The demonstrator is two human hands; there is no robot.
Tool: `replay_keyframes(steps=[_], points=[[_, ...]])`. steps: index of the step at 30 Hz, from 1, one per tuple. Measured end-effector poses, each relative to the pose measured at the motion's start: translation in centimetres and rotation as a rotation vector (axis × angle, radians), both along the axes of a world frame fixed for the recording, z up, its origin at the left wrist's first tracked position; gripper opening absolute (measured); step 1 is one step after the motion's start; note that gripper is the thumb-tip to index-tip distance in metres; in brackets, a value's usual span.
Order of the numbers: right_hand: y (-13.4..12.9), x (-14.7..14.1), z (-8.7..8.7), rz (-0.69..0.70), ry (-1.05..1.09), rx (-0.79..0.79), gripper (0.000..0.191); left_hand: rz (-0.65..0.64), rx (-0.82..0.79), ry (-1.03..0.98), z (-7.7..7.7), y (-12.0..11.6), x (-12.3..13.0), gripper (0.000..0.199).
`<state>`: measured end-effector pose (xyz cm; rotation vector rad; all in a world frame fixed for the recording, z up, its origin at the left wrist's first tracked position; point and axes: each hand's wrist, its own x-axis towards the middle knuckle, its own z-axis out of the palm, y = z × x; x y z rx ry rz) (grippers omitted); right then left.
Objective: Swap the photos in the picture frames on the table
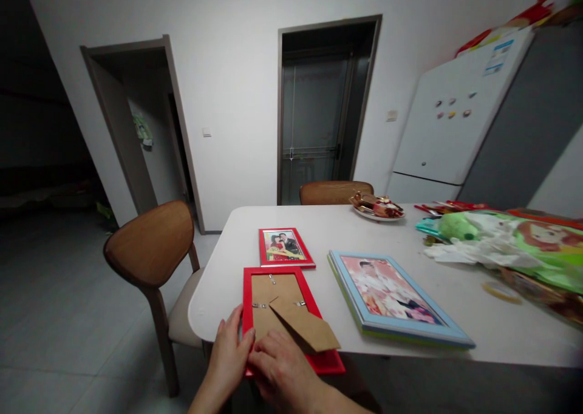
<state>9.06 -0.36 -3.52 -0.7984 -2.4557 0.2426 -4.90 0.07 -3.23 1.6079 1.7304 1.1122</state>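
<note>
A red picture frame [247,292] lies face down at the table's near edge, its brown backing board [285,288] uppermost. Small metal clips [259,305] sit along the inner rim, and a cardboard stand flap [306,326] sticks up from the board. My left hand [228,353] grips the frame's left side, thumb on top of the rim. At the lower left of the backing, my right hand [285,362] has its fingers pressed together; what they pinch is hidden. Just beyond lies another red frame [262,250], face up with a photo of two people.
Right of my hands, a blue frame [337,268] with a photo rests on a green-edged one. Farther off are a plate of items [378,209] and a heap of green and white packaging [492,238]. Wooden chairs [150,244] stand left and behind the white table [218,292].
</note>
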Motion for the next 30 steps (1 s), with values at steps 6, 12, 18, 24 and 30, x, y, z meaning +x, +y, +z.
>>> replay_keyframes(steps=[6,12,18,24,30], points=[[0.5,2.8,4.9,-0.020,0.080,-0.048,0.024,-0.021,0.007,0.183,0.5,-0.2,0.4,0.047],[5.5,7.4,6.0,-0.396,-0.169,-0.170,0.022,-0.056,-0.065,0.277,0.8,-0.1,0.7,0.058],[7.0,7.3,3.3,-0.473,-0.254,-0.211,0.021,-0.041,-0.066,0.330,0.5,0.0,0.8,0.057],[7.7,6.7,2.7,-0.488,-0.227,-0.197,0.025,-0.038,-0.051,0.331,0.4,0.0,0.8,0.056],[8.2,6.7,3.1,-0.552,-0.297,-0.134,0.026,-0.035,-0.032,0.320,0.2,-0.1,0.8,0.055]])
